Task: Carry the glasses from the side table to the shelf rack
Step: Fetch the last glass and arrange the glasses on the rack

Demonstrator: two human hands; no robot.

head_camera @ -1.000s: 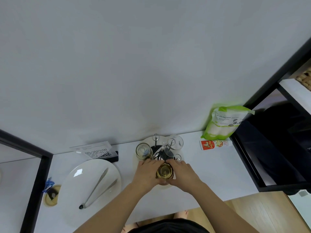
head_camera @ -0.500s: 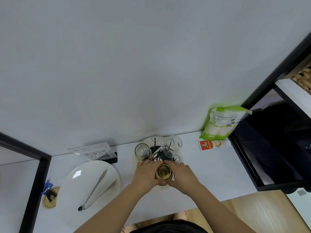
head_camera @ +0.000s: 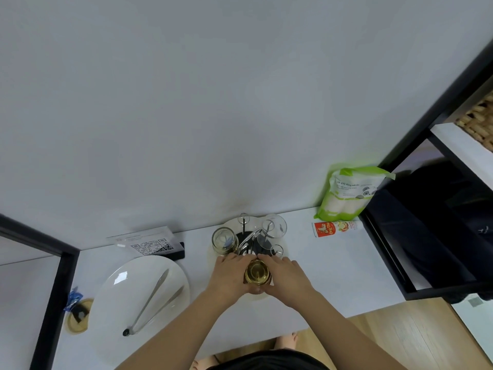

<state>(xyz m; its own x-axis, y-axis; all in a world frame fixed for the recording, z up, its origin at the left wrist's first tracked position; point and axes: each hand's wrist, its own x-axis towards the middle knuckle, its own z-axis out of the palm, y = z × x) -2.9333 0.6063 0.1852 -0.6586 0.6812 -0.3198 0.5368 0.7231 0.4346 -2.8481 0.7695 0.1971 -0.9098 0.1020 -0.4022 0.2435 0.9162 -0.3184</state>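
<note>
Both hands [head_camera: 258,276] around amber glass [head_camera: 257,272]

You are looking down on a white table [head_camera: 320,284] set against the wall. At its centre stands a round glass holder [head_camera: 226,263]. At 9 o'clock from it lies a white plate [head_camera: 120,295]; at 10 o'clock, near the wall, a QR-code sign [head_camera: 149,243]. At 2 o'clock a red tube [head_camera: 334,227] lies just in front of a green bag [head_camera: 346,196].
</note>
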